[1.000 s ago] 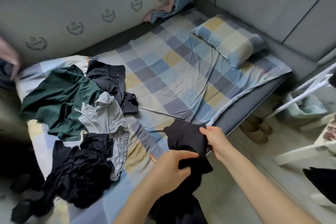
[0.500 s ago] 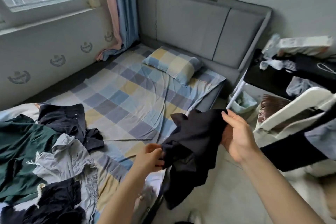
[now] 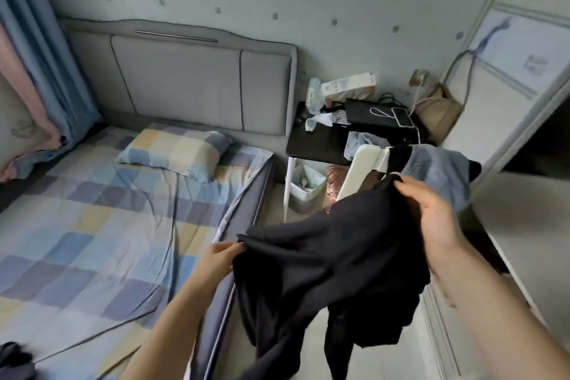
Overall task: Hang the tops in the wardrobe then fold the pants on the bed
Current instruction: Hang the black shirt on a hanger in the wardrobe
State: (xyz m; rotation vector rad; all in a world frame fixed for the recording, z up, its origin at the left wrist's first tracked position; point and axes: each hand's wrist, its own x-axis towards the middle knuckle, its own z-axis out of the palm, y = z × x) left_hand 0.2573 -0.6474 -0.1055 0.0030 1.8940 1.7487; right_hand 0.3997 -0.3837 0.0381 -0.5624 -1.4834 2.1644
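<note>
A black garment (image 3: 324, 268) hangs spread between my hands, over the floor beside the bed. My left hand (image 3: 220, 257) pinches its left edge. My right hand (image 3: 431, 219) grips its upper right edge. The lower part of the garment droops toward the floor. The bed (image 3: 92, 225) with a checked sheet lies to the left. A bit of dark clothing (image 3: 12, 358) shows at the bed's bottom left corner. The wardrobe (image 3: 524, 102) stands at the right, with a dark opening (image 3: 543, 145).
A checked pillow (image 3: 175, 149) lies by the grey headboard (image 3: 185, 83). A cluttered black side table (image 3: 320, 142) stands beside the bed, with a bin (image 3: 308, 187) under it. A white chair back (image 3: 364, 163) carries draped grey-blue clothes (image 3: 438, 176). Curtains (image 3: 37, 71) hang at left.
My view has swung right from the clothes pile toward the wardrobe. Both hands lifted the black garment off the bed edge, carried it right and spread it wider.
</note>
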